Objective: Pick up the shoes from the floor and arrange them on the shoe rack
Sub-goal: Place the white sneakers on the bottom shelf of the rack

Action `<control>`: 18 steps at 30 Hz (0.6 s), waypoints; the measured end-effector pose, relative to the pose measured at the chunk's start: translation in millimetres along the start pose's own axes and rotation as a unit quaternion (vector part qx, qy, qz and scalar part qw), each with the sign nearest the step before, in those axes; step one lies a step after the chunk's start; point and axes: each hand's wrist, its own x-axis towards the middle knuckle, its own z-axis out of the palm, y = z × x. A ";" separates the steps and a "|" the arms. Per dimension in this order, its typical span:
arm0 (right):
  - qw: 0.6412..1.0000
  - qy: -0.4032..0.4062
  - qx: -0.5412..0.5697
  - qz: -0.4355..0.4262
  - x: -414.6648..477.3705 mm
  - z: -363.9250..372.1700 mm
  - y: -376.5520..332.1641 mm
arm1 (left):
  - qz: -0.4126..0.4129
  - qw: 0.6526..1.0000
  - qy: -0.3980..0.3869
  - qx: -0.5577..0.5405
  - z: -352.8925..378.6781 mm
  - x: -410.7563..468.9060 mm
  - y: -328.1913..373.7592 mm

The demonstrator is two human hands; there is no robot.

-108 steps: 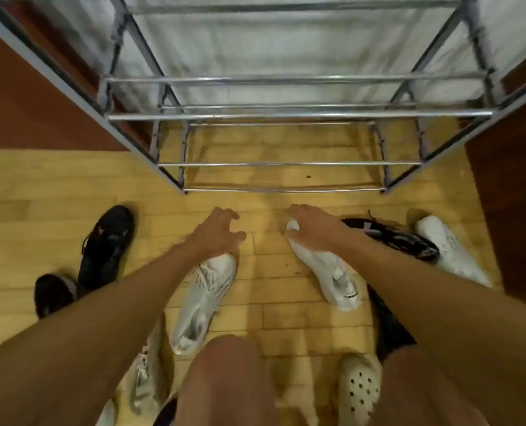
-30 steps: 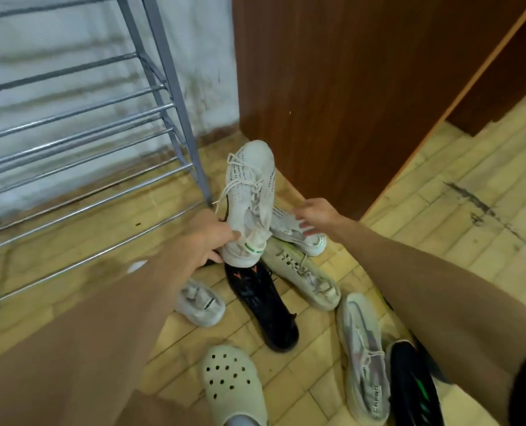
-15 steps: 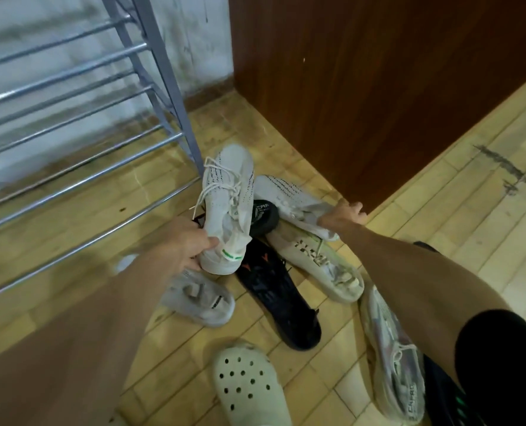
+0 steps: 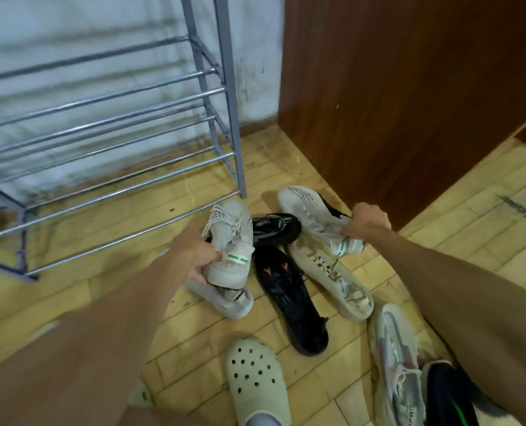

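My left hand [image 4: 194, 253] grips the heel of a white sneaker with a green heel tab [image 4: 231, 241], held toe-up just above the floor. My right hand [image 4: 366, 221] is closed on the heel of the matching white sneaker [image 4: 307, 210], which lies tilted over other shoes. The grey metal shoe rack [image 4: 101, 130] stands to the left, its bars bare. Around the hands on the floor lie a black shoe with orange marks [image 4: 289, 299], another black shoe [image 4: 274, 229], a beige sneaker [image 4: 332, 278] and a grey-white sneaker [image 4: 227, 296].
A dark wooden cabinet [image 4: 409, 87] rises at the right, close behind the shoe pile. A pale clog [image 4: 255, 379] is on my foot at the bottom. A pinkish-grey sneaker [image 4: 397, 361] and a black shoe with a green stripe [image 4: 449, 395] lie at the lower right. The floor is yellow wood blocks.
Earlier both hands reached for white shoes in front of the rack. Since a second ago, my left hand lowered its sneaker and my right hand closed on the second white sneaker's heel.
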 end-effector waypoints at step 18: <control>0.928 -0.017 0.351 0.128 2.4 -29.2 -10.0 | -0.028 0.987 0.093 -0.131 -33.3 35.9 -5.7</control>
